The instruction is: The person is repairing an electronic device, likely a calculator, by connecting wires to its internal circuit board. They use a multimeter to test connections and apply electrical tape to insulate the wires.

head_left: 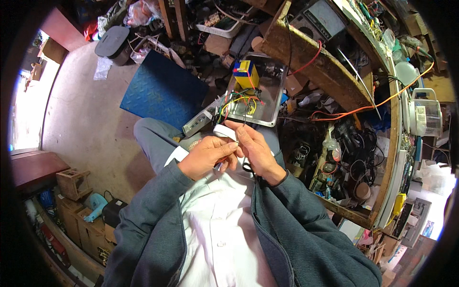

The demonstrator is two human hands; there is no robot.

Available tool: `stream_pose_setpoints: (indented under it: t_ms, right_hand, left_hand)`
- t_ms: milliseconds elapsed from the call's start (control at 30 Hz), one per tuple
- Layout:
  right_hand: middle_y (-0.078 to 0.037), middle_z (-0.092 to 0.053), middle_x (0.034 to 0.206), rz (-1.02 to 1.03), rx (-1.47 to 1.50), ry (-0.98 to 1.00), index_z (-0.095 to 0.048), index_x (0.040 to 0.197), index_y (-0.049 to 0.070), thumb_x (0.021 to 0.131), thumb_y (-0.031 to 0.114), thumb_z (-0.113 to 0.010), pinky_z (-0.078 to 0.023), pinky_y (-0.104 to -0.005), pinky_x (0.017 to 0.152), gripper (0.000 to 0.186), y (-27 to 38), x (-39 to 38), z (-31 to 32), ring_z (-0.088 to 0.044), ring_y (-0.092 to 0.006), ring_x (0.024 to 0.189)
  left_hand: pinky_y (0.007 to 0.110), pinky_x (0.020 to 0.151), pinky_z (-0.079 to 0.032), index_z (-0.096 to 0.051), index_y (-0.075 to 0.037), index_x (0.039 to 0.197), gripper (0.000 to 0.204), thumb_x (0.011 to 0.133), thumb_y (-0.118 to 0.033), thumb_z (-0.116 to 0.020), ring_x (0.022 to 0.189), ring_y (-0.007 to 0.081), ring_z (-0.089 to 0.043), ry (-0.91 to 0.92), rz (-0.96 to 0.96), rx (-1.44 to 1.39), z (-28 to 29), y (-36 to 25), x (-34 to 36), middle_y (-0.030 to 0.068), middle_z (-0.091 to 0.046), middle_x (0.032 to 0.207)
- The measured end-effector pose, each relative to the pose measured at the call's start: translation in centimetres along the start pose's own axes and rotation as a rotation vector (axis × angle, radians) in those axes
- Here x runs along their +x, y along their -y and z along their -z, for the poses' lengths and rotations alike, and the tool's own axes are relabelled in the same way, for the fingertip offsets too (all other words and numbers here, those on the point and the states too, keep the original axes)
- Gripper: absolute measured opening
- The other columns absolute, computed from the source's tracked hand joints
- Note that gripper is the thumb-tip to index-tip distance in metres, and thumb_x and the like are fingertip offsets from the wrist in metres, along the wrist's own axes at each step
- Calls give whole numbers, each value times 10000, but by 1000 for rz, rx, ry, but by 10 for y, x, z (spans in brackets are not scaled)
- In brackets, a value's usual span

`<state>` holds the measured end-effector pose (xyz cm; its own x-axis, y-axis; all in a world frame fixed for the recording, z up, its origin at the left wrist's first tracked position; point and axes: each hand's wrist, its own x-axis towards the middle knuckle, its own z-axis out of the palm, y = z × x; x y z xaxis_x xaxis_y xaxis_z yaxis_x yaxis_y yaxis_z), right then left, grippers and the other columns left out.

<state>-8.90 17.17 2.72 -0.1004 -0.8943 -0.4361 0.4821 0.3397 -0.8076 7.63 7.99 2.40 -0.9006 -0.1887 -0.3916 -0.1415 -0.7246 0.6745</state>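
Above my lap both hands are close together, fingertips nearly meeting. My left hand (209,155) is closed, with a white roll that looks like tape (225,132) at its fingers. My right hand (258,150) is pinched beside it, on something too small to make out. A small black loop (247,167) hangs under the right fingers. Just beyond the hands is a clear-sided metal-looking tray (270,107). In it stand a yellow and blue box-shaped battery (247,74) and loose yellow, red, green and black wires (251,101). Some wires run down toward my fingers.
A grey power strip or slotted metal unit (200,122) lies left of the tray, next to a blue textured board (165,85). At right stands a wooden bench (315,60) with a meter (318,20) and tangled cables (354,153). A black bin (113,44) sits on the floor.
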Motion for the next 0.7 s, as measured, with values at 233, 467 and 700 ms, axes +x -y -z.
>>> stream_pose_setpoints:
  t_ms: [233, 467, 700]
  right_hand:
    - [-8, -620, 950, 17, 188, 90, -610, 1158, -8, 1063, 275, -568, -502, -230, 748, 302, -22, 6, 11, -565, -63, 806]
    - [-164, -581, 854, 298, -956, -30, -581, 980, -24, 1017, 246, -579, -487, -404, 699, 273, -4, -1, 5, -598, -309, 774]
    - [-196, -564, 841, 410, -1217, -160, -548, 892, 6, 990, 270, -561, -480, -498, 689, 283, 13, -11, -12, -592, -417, 792]
  left_hand:
    - [207, 502, -384, -641, -13, 934, 308, 1078, -236, -485, 530, 77, -504, -66, -13, -124, -1, -4, -3, 61, -644, 673]
    - [509, 651, -477, -614, 5, 978, 161, 963, -140, -546, 749, 429, -635, -366, -428, 1343, -1, -5, -6, 218, -647, 774]
    - [496, 702, -483, -593, 13, 1047, 135, 951, -71, -550, 831, 453, -631, -419, -465, 1161, -5, 11, 10, 245, -647, 870]
